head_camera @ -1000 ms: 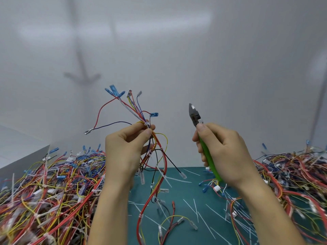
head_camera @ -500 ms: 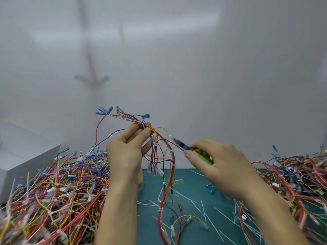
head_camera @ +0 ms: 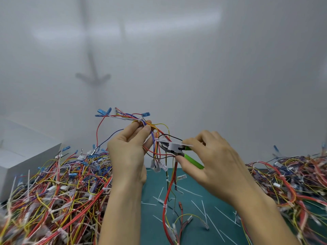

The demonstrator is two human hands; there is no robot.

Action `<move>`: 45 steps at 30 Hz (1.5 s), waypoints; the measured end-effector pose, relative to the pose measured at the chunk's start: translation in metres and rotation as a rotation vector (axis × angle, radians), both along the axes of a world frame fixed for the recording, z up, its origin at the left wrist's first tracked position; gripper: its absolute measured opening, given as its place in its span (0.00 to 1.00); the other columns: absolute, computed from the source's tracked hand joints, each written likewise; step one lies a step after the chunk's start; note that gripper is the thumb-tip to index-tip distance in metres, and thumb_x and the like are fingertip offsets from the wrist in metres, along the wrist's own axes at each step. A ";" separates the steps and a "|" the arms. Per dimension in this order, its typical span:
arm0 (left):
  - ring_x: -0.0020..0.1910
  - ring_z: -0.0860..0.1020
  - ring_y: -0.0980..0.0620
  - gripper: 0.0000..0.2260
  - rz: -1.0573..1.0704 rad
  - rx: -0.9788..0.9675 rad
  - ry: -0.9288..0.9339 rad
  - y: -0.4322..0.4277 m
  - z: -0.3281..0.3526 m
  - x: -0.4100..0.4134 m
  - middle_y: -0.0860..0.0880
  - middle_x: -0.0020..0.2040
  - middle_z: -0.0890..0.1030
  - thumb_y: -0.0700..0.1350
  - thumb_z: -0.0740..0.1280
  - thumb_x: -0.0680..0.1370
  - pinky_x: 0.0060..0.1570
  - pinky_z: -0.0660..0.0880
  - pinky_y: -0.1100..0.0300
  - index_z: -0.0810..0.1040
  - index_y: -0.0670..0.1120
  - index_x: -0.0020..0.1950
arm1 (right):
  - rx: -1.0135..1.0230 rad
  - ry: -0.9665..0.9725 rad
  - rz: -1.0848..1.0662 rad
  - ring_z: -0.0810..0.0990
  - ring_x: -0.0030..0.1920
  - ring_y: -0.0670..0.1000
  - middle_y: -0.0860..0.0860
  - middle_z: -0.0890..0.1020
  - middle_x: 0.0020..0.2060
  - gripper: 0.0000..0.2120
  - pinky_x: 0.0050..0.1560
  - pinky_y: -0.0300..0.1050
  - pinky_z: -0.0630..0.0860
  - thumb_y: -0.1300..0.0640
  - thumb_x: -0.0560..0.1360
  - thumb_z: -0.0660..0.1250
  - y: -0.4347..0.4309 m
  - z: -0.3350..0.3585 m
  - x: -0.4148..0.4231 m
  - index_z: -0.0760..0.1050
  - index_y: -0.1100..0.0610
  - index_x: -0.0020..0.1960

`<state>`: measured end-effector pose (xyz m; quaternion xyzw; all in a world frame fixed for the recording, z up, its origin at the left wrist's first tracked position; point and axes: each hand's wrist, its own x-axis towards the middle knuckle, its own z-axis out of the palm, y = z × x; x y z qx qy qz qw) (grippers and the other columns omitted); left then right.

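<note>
My left hand [head_camera: 129, 151] holds up a wire harness [head_camera: 155, 131] of red, yellow, blue and black wires, pinching it near a white cable tie between thumb and fingers. Blue terminals fan out above the hand and the rest of the harness hangs down to the green mat [head_camera: 192, 218]. My right hand [head_camera: 210, 161] grips green-handled cutters [head_camera: 177, 149], their metal jaws pointing left at a white tie on the harness just right of my left hand.
A large heap of coloured wire harnesses [head_camera: 53, 191] lies on the left and another heap [head_camera: 297, 175] on the right. Cut white cable-tie pieces [head_camera: 198, 206] are scattered on the mat. A white box [head_camera: 26, 156] stands at far left. A pale wall rises behind.
The right hand swung the cutters from upright to level and brought their jaws left to the harness. The left hand lowered and tilted the harness.
</note>
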<state>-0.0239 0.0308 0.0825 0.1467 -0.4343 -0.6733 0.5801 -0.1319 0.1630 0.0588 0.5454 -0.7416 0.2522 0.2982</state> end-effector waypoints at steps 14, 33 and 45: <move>0.36 0.84 0.55 0.09 -0.027 -0.029 -0.045 0.008 0.002 -0.002 0.47 0.43 0.86 0.31 0.68 0.76 0.34 0.79 0.67 0.81 0.41 0.52 | -0.071 0.011 0.004 0.72 0.41 0.51 0.48 0.75 0.40 0.21 0.38 0.43 0.68 0.38 0.76 0.55 -0.001 0.000 0.000 0.80 0.49 0.54; 0.35 0.84 0.55 0.09 -0.011 -0.034 -0.064 0.009 0.002 -0.003 0.49 0.40 0.86 0.31 0.69 0.75 0.33 0.78 0.68 0.81 0.41 0.52 | -0.098 -0.015 0.069 0.73 0.38 0.50 0.45 0.75 0.37 0.22 0.34 0.43 0.69 0.37 0.76 0.55 0.000 0.001 -0.001 0.81 0.48 0.52; 0.37 0.84 0.55 0.09 -0.020 -0.056 -0.077 0.009 0.001 -0.002 0.48 0.44 0.86 0.32 0.68 0.76 0.34 0.79 0.67 0.81 0.41 0.53 | -0.079 -0.088 0.137 0.75 0.40 0.49 0.43 0.77 0.39 0.23 0.36 0.44 0.72 0.35 0.76 0.56 0.002 0.002 -0.001 0.82 0.48 0.53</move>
